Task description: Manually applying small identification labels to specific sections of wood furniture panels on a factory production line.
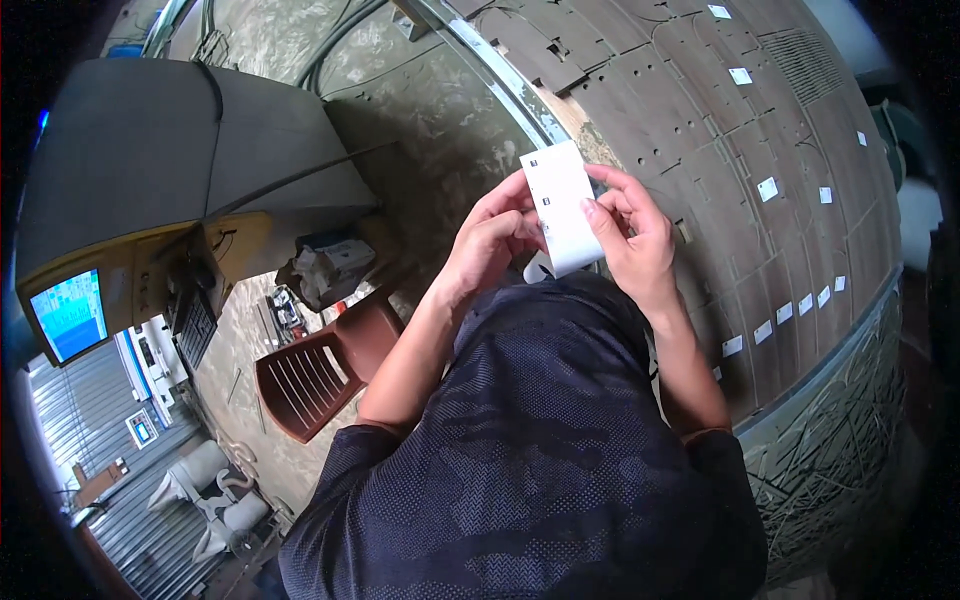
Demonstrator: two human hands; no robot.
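A white strip of printed labels [565, 215] is held up in front of my body, between my two hands. Its lower end curls toward me, and small dark marks run along its left edge. My left hand [487, 238] grips the left edge, fingers bent and partly behind the strip. At the right edge, my right hand [640, 238] pinches it, with the thumb lying on the front face. Beyond my right hand spreads a large brown cut board [690, 190], dotted with several small white labels such as this one [767, 189].
A brown plastic chair [330, 365] stands close on my left. Behind it are a grey machine cabinet [120, 150] and a lit monitor [70, 315]. A metal rail [515, 95] edges the board. Tangled offcut strips [830, 470] lie at the lower right.
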